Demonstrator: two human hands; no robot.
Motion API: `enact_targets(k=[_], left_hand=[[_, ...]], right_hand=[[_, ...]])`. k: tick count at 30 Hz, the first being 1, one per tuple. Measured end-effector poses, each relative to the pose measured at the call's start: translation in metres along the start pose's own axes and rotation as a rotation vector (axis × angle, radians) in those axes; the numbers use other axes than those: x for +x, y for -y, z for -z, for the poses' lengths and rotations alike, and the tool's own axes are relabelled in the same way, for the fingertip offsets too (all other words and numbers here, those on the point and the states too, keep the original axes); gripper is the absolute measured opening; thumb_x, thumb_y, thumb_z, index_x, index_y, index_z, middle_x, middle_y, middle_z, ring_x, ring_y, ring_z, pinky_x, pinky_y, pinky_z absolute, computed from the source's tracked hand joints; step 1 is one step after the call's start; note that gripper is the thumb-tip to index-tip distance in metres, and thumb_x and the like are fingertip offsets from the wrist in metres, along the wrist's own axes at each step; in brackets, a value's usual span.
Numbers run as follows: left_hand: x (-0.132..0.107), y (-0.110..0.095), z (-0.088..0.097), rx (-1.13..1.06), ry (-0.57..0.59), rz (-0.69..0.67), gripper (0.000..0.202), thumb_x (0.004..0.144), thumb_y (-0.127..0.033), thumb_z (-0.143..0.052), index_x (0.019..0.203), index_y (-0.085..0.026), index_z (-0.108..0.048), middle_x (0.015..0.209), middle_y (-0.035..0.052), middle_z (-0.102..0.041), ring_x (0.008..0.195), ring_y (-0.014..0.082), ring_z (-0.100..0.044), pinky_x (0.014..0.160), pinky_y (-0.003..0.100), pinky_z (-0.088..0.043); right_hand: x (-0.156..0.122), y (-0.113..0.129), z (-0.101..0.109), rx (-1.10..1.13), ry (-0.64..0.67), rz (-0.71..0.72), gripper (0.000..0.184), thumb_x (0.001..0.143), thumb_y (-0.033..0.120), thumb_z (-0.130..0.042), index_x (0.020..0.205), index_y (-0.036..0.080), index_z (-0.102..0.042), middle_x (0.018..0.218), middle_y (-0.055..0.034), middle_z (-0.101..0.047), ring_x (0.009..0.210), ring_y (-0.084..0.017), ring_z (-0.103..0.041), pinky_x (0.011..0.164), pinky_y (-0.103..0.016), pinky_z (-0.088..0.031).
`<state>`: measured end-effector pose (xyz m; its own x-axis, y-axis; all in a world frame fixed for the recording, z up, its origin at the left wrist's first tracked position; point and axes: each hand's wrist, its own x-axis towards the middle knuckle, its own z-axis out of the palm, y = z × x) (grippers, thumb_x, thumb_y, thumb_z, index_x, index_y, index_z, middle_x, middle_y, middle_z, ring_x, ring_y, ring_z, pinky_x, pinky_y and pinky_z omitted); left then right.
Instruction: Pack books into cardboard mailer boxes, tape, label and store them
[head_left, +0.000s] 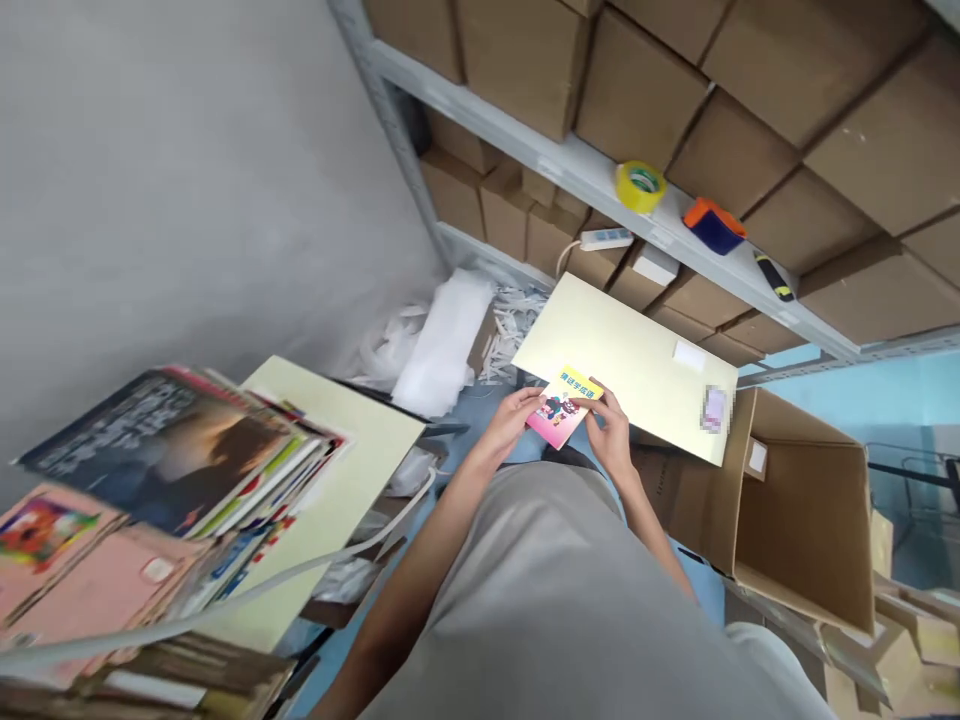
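Both my hands hold a small booklet (567,405) with a yellow and pink cover, low in front of my body. My left hand (512,417) grips its left edge with fingers curled. My right hand (607,427) pinches its right edge. The booklet hovers over the near edge of a pale yellow board (637,355) that bears a white label. My grey clothing fills the lower middle of the view.
A stack of books and magazines (172,470) lies on a pale surface at the left. An open cardboard box (795,500) stands at the right. Metal shelves (570,165) hold brown cartons, yellow tape (640,185), a tape dispenser (712,225) and a power strip (606,238). White packing scraps (450,340) lie on the floor.
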<state>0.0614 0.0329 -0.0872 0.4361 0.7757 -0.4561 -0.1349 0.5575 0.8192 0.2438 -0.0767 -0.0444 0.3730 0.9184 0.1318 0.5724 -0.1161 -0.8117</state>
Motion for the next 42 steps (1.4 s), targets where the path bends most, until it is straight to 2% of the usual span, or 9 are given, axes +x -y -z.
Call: enact_targets(k=[7, 13, 16, 21, 26, 31, 34, 38, 42], left_hand=[[0.057, 0.007, -0.115, 0.017, 0.001, 0.071, 0.066, 0.067, -0.061, -0.1, 0.114, -0.02, -0.08, 0.115, 0.0109, -0.086, 0.102, 0.0271, -0.081, 0.081, 0.033, -0.062], [0.071, -0.002, -0.164, 0.077, 0.045, 0.046, 0.063, 0.073, -0.061, -0.098, 0.116, -0.02, -0.078, 0.112, 0.0111, -0.087, 0.105, 0.0273, -0.082, 0.09, 0.037, -0.064], [0.079, -0.008, -0.181, 0.123, 0.04, 0.004, 0.058, 0.076, -0.059, -0.097, 0.114, -0.02, -0.077, 0.112, 0.0111, -0.086, 0.11, 0.0282, -0.082, 0.1, 0.041, -0.064], [0.091, -0.014, -0.197, 0.219, 0.032, -0.147, 0.055, 0.079, -0.061, -0.095, 0.111, -0.02, -0.076, 0.119, 0.0139, -0.085, 0.121, 0.0326, -0.081, 0.111, 0.049, -0.063], [0.078, -0.028, -0.209, 0.369, 0.071, -0.307, 0.042, 0.089, -0.056, -0.088, 0.114, -0.023, -0.082, 0.133, 0.0138, -0.083, 0.13, 0.0338, -0.078, 0.123, 0.054, -0.059], [0.077, -0.048, -0.208, 0.567, 0.082, -0.487, 0.033, 0.094, -0.045, -0.087, 0.12, -0.026, -0.087, 0.144, 0.0111, -0.08, 0.144, 0.0344, -0.071, 0.136, 0.052, -0.047], [0.092, -0.048, -0.195, 0.483, -0.012, -0.396, 0.049, 0.091, -0.056, -0.089, 0.125, -0.022, -0.086, 0.146, 0.0139, -0.079, 0.141, 0.0368, -0.071, 0.126, 0.053, -0.055], [0.105, -0.037, -0.183, 0.286, 0.093, -0.064, 0.07, 0.072, -0.076, -0.097, 0.108, -0.016, -0.089, 0.108, 0.0136, -0.087, 0.107, 0.036, -0.081, 0.1, 0.049, -0.067], [0.1, -0.031, -0.185, 0.221, 0.079, -0.044, 0.07, 0.065, -0.077, -0.101, 0.101, -0.018, -0.091, 0.099, 0.0093, -0.087, 0.097, 0.0306, -0.079, 0.095, 0.044, -0.066]], right_hand=[[0.031, -0.069, 0.077, 0.229, -0.114, -0.283, 0.04, 0.109, 0.041, -0.058, 0.135, 0.025, -0.084, 0.141, -0.0114, -0.084, 0.131, -0.028, -0.079, 0.116, -0.048, -0.064], [0.062, -0.103, 0.103, 0.329, -0.137, -0.356, 0.048, 0.105, 0.056, -0.069, 0.137, 0.023, -0.082, 0.137, -0.0128, -0.086, 0.115, -0.029, -0.083, 0.107, -0.046, -0.067], [0.073, -0.108, 0.105, 0.293, -0.137, -0.344, 0.048, 0.107, 0.052, -0.068, 0.144, 0.023, -0.078, 0.147, -0.0153, -0.08, 0.126, -0.031, -0.079, 0.11, -0.049, -0.066], [0.082, -0.098, 0.099, 0.058, -0.25, -0.279, 0.032, 0.11, 0.042, -0.065, 0.13, 0.026, -0.084, 0.152, -0.0179, -0.073, 0.151, -0.035, -0.063, 0.13, -0.057, -0.053], [0.095, -0.078, 0.089, 0.389, -0.226, -0.335, 0.042, 0.108, 0.058, -0.069, 0.133, 0.027, -0.08, 0.133, -0.0119, -0.083, 0.114, -0.028, -0.081, 0.098, -0.043, -0.07], [0.108, -0.077, 0.097, 0.594, -0.302, -0.366, 0.054, 0.097, 0.074, -0.076, 0.11, 0.022, -0.078, 0.099, -0.0072, -0.084, 0.094, -0.024, -0.081, 0.086, -0.035, -0.069], [0.108, -0.083, 0.107, 0.631, -0.259, -0.366, 0.058, 0.092, 0.078, -0.078, 0.102, 0.021, -0.078, 0.089, -0.0052, -0.08, 0.081, -0.022, -0.076, 0.076, -0.033, -0.066], [0.103, -0.088, 0.114, 0.666, -0.204, -0.393, 0.059, 0.086, 0.079, -0.085, 0.098, 0.021, -0.077, 0.085, -0.0038, -0.079, 0.078, -0.022, -0.074, 0.072, -0.033, -0.064], [0.102, -0.09, 0.117, 0.648, -0.205, -0.412, 0.065, 0.082, 0.084, -0.085, 0.095, 0.021, -0.076, 0.078, -0.0026, -0.076, 0.078, -0.022, -0.074, 0.071, -0.032, -0.065]])
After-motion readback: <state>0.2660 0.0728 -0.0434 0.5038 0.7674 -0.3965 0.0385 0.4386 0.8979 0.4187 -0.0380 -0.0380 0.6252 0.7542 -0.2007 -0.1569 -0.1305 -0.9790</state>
